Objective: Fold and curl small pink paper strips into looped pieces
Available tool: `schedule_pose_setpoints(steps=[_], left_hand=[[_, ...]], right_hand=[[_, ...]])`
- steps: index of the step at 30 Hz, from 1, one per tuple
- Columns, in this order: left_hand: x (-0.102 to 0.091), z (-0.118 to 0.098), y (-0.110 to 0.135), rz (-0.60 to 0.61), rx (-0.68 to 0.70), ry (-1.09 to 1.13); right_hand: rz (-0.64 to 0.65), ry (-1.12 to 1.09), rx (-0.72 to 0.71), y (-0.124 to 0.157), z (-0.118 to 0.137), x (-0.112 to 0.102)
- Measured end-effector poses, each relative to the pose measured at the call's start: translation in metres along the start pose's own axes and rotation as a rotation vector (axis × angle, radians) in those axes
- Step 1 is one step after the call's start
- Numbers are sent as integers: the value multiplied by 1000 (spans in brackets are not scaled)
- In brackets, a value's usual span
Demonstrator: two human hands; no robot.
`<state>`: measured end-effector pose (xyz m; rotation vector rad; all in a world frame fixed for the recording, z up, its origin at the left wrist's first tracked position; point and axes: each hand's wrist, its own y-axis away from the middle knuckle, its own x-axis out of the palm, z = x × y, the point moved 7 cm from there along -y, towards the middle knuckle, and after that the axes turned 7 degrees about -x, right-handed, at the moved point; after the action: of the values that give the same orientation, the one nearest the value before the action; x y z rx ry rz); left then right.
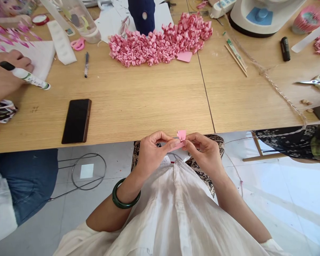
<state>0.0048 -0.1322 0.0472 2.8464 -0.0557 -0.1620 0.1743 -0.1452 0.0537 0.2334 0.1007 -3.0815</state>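
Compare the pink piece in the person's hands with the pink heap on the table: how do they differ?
The pink piece is small; the pink heap is far larger. The pink piece is pinched between the left hand and right hand, while the pink heap rests on the table. The pink piece shows a flat tab; the pink heap is mostly curled loops. Both are pink.

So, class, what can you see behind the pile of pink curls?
Behind the pile of pink curls are a dark blue object and white sheets. The pile covers the blue object's base and whatever lies beneath the curls.
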Motion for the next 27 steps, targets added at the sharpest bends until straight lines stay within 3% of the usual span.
schedule_pose_setpoints(steps=[8, 14, 19, 23, 27], left_hand=[[6, 5, -3, 91, -109, 145], [15, 1, -5, 226, -110, 240], [13, 2, -6, 188, -103, 198], [8, -6, -7, 136, -10, 110], [8, -6, -7, 187, -31, 114]], right_hand=[[-3, -15, -25, -1, 3, -2], [-13, -7, -7, -2, 3, -4], [-4, 3, 16, -2, 2, -2], [-29, 0, 23, -3, 2, -3], [-75, -13, 25, -4, 1, -8]])
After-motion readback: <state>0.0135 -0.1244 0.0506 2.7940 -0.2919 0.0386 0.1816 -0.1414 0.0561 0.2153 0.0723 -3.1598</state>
